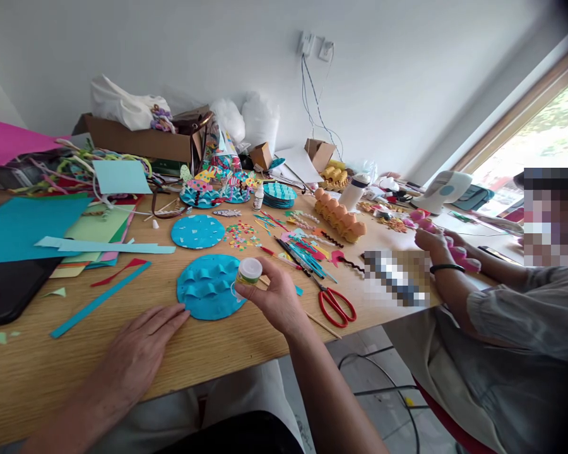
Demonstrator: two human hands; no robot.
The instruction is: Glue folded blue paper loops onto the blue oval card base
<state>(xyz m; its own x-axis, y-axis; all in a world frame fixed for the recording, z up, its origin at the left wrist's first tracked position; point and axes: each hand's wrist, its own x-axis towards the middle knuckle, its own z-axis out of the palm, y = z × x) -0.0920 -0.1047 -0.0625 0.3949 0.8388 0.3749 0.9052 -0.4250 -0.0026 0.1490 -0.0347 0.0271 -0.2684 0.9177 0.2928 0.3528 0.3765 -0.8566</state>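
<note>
A round blue paper disc [194, 305] with wavy blue paper strips glued across it lies on the table in front of me. My left hand [146, 343] rests flat on the wood, its fingertips at the disc's lower left edge. Over the disc's right side, my right hand [277, 296] grips a small glue bottle [250, 270], its pale round end facing up. The bottle's lower end is mostly hidden, so whether it touches the paper I cannot tell. Behind lies a second blue disc [197, 231] with small pale flecks. Red-handled scissors [337, 307] lie right of my right hand.
Coloured paper sheets [23, 227] and a loose blue strip [101, 299] lie on the left. Confetti [242, 236], pens [293, 257] and an orange egg carton [339, 215] spread behind the discs. At right, another person's hands [435, 246] hold pink carton pieces. The table's front edge is close.
</note>
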